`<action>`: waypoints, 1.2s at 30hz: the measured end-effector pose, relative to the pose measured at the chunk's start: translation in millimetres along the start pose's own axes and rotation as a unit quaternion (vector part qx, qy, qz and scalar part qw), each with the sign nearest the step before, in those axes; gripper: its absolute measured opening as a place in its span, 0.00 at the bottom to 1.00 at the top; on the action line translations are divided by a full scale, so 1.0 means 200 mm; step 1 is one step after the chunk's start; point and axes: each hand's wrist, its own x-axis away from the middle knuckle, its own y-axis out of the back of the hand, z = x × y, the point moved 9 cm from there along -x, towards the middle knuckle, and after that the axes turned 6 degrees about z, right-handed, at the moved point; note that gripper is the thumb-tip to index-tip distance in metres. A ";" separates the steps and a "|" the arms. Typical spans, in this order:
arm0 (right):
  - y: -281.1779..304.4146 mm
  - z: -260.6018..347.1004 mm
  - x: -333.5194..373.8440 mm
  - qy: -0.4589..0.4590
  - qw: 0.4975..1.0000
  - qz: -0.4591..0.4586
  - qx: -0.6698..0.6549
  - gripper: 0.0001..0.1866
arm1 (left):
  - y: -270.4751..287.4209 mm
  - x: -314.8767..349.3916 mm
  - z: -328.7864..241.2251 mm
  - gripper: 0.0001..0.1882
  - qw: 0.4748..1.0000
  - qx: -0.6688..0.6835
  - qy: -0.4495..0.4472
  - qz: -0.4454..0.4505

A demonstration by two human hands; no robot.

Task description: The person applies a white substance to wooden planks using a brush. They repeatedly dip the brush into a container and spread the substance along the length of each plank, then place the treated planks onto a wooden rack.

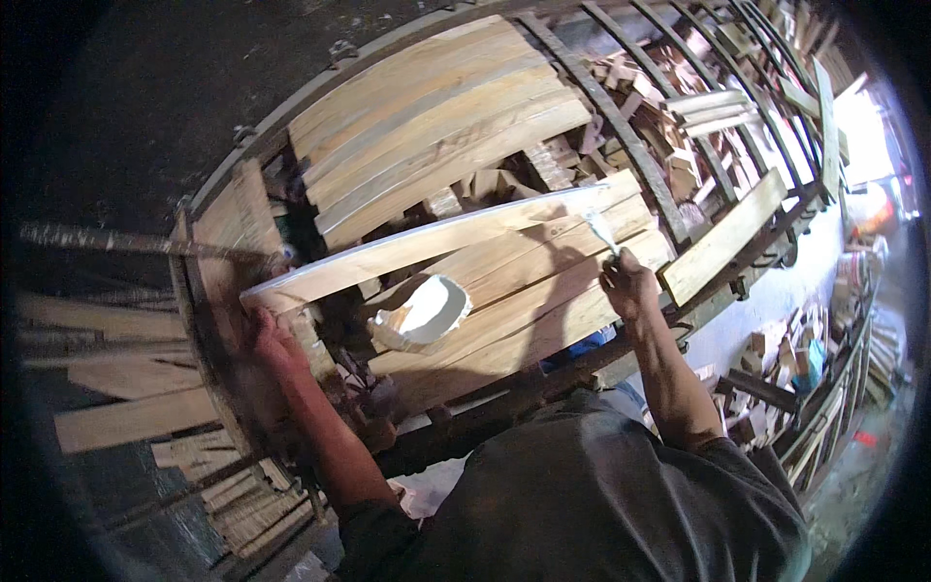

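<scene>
My left hand [278, 341] is closed round the near left end of a long wooden board [388, 250], which is tilted up on its edge. A white line of what looks like glue runs along the board's upper edge. In my right hand [630, 284] is a brush [600, 229], its white-coated bristles close to the board's right end. A cut-open tub [419, 338] of white liquid sits on several planks [524, 320] lying side by side in front of me. My right arm's shadow falls across those planks.
A wide set of planks [436, 107] lies at the back of the metal rack. Dark metal bars [621, 116] cross the right side over many wood offcuts [669, 145]. One loose board [727, 238] lies on the right. More planks [136, 417] are stacked at left.
</scene>
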 end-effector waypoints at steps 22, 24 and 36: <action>-0.85 -0.26 -0.70 -0.001 0.989 0.006 0.145 0.05 | 0.24 -0.17 1.08 0.27 0.959 -0.070 0.275 -0.004; -0.86 -0.26 -0.75 0.016 0.987 -0.015 0.159 0.06 | 0.26 -0.21 1.12 0.23 0.944 -0.123 0.302 -0.040; -0.90 -0.34 -0.80 0.078 0.980 0.036 0.180 0.05 | 0.33 -0.28 1.25 0.19 0.827 -0.522 0.177 0.107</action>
